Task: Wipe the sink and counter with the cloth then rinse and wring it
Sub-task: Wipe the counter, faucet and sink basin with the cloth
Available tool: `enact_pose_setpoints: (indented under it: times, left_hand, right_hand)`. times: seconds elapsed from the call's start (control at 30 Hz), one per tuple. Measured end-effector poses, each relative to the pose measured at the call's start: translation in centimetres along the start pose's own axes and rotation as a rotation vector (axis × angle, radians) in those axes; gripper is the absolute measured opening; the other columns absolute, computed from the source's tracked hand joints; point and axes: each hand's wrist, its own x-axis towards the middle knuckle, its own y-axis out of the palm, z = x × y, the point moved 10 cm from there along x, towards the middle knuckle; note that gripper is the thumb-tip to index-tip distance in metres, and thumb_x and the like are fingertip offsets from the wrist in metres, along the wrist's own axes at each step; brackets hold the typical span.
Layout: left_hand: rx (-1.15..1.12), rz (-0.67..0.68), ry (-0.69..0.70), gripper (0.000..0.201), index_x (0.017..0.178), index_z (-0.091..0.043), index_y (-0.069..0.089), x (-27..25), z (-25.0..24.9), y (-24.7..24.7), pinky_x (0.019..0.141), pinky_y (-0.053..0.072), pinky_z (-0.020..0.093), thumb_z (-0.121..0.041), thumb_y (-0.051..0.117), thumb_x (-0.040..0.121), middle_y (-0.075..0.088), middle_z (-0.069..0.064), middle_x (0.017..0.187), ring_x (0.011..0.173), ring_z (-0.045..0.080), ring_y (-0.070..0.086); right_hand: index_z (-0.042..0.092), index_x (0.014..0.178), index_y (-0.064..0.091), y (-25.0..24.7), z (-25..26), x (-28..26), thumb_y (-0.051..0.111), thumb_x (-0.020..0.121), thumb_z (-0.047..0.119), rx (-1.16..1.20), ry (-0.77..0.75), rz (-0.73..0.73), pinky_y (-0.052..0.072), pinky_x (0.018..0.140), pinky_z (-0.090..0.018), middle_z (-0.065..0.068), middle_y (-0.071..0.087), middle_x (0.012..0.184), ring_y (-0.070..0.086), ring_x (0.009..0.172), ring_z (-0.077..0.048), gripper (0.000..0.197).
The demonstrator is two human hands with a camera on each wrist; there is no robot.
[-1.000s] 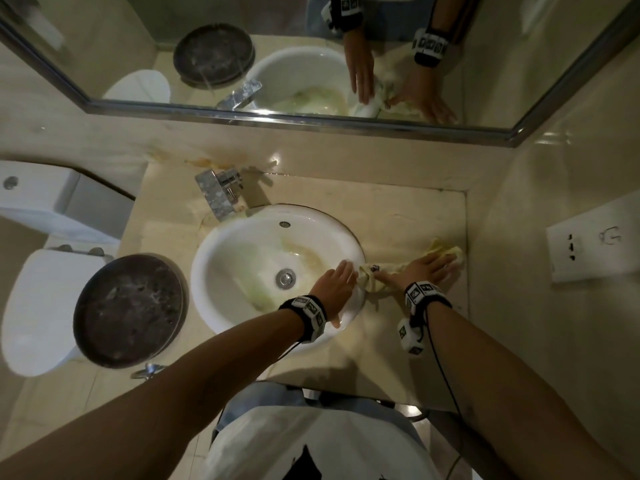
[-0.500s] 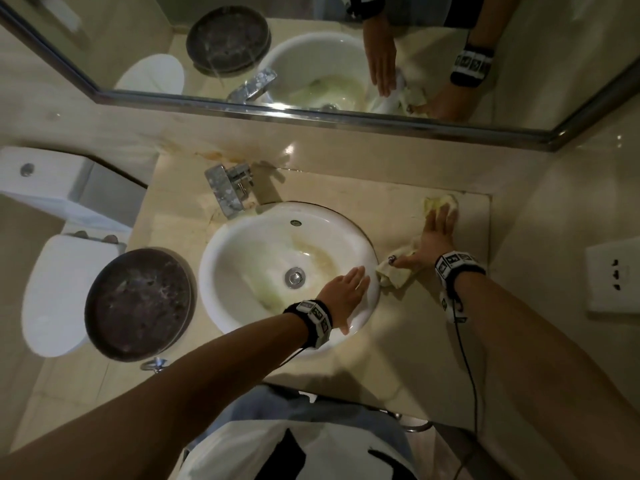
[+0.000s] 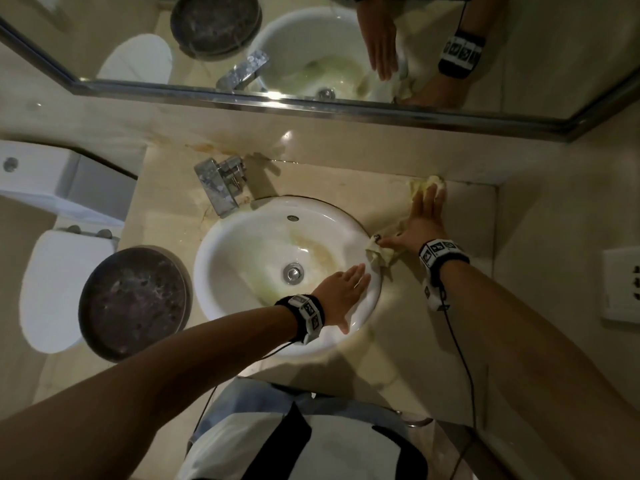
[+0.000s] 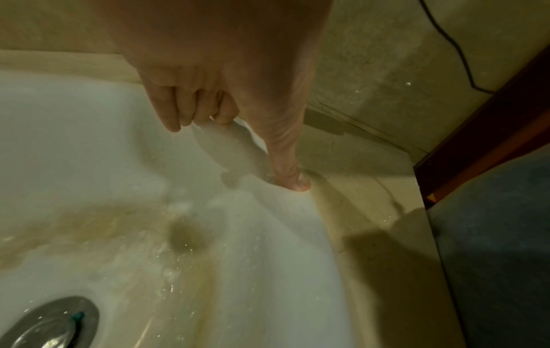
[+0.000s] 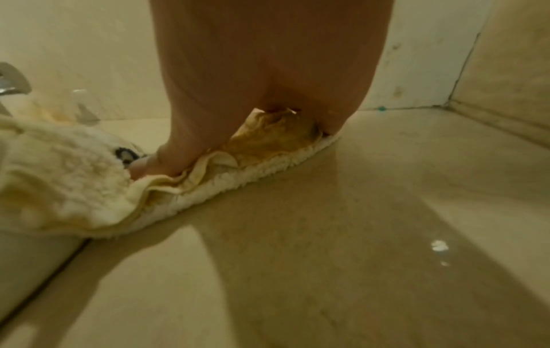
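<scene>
your arms are bare. each wrist carries a black band set with white blocks printed in black square markers: the left wristband [image 3: 307, 317], the right wristband [image 3: 440, 255]. a thin black cable [image 3: 459, 355] trails from the right one toward 6 o'clock. your top [image 3: 256, 441] is white with a black patch.

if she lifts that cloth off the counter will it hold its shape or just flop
Probably flop: the cloth lies in soft folds under the right hand, one end draped over the sink rim. It looks like fluffy terry, likely damp, so heavier than its size suggests and prone to drip. Pushed on the glossy counter, it should slide while bunching ahead of the fingers.
</scene>
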Motion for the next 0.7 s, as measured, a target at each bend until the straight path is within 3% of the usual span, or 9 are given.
enact_pose_setpoints:
  times: [0.2, 0.33, 0.43, 0.5, 0.57, 0.7]
  left_hand:
    - [-0.016, -0.002, 0.008, 0.131, 0.156, 0.001, 0.000, -0.2, 0.0, 0.0, 0.119, 0.024, 0.041, -0.067, 0.072, 0.071, 0.000, 0.025, 0.163, 0.152, 0.036, 0.004]
    - [-0.027, -0.001, 0.002, 0.130, 0.156, 0.001, -0.001, -0.2, 0.0, 0.0, 0.120, 0.023, 0.041, -0.066, 0.073, 0.072, -0.001, 0.024, 0.163, 0.152, 0.036, 0.003]
    - [-0.015, 0.002, -0.001, 0.130, 0.156, 0.000, -0.002, -0.4, 0.0, -0.1, 0.120, 0.022, 0.041, -0.065, 0.073, 0.073, -0.003, 0.023, 0.164, 0.153, 0.034, 0.001]
    - [-0.020, 0.010, -0.005, 0.131, 0.156, 0.000, -0.003, -0.4, -0.1, -0.2, 0.120, 0.022, 0.041, -0.064, 0.074, 0.072, -0.003, 0.023, 0.164, 0.153, 0.034, 0.000]
    - [-0.018, 0.014, -0.010, 0.131, 0.156, 0.000, -0.004, -0.4, -0.1, -0.1, 0.120, 0.022, 0.041, -0.064, 0.074, 0.072, -0.004, 0.023, 0.164, 0.153, 0.034, -0.001]
    - [-0.016, 0.019, -0.010, 0.131, 0.156, -0.001, -0.005, -0.5, -0.1, -0.4, 0.120, 0.021, 0.041, -0.062, 0.075, 0.073, -0.006, 0.022, 0.164, 0.153, 0.034, -0.002]
  right_hand:
    - [0.006, 0.158, -0.020, -0.1, 0.0, 0.5, 0.066, 0.050, 0.094, 0.048, 0.029, -0.073, -0.009, 0.126, -0.046, -0.014, -0.040, 0.159, -0.040, 0.144, -0.035, 0.163]
    - [0.009, 0.161, -0.009, -0.4, -0.1, 1.0, 0.063, 0.057, 0.094, 0.200, 0.080, -0.209, -0.007, 0.126, -0.038, -0.008, -0.027, 0.166, -0.032, 0.149, -0.027, 0.152]
    - [0.009, 0.157, 0.030, -0.8, 0.2, 1.4, 0.075, 0.074, 0.070, 0.375, 0.124, -0.376, 0.015, 0.127, -0.040, -0.007, 0.011, 0.170, 0.000, 0.157, -0.028, 0.113]
    - [0.010, 0.142, 0.056, -1.2, 0.6, 1.4, 0.082, 0.076, 0.054, 0.485, 0.119, -0.428, 0.036, 0.117, -0.043, -0.009, 0.042, 0.157, 0.034, 0.148, -0.032, 0.084]
    - [0.011, 0.130, 0.067, -1.5, 1.1, 1.0, 0.083, 0.078, 0.045, 0.500, 0.114, -0.429, 0.049, 0.104, -0.042, -0.012, 0.061, 0.138, 0.057, 0.126, -0.034, 0.064]
    - [0.008, 0.122, 0.071, -1.6, 1.6, -0.2, 0.080, 0.084, 0.034, 0.399, 0.036, -0.426, 0.052, 0.095, -0.037, -0.016, 0.069, 0.123, 0.065, 0.112, -0.034, 0.046]
